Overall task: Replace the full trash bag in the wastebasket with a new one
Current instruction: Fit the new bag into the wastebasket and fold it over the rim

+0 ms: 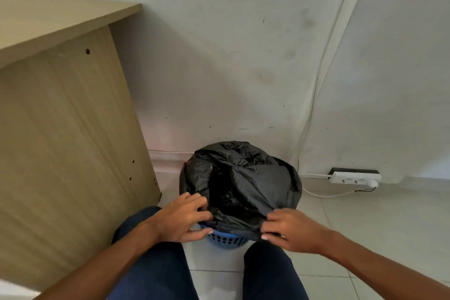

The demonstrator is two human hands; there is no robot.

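Likely an office or study corner; a light wood-laminate desk (60, 109) stands left of a small blue wastebasket (226, 241); a white power strip (354, 177) lies right of it on pale floor tiles (365, 238).

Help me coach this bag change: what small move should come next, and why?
Probably draw the black trash bag edge inward off the blue wastebasket rim. Both the left hand and right hand already pinch the near edge, and the bag is draped over the rim elsewhere.

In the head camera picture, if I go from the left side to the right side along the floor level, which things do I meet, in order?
Wooden desk panel → left hand → black trash bag over the blue wastebasket → right hand → white power strip.
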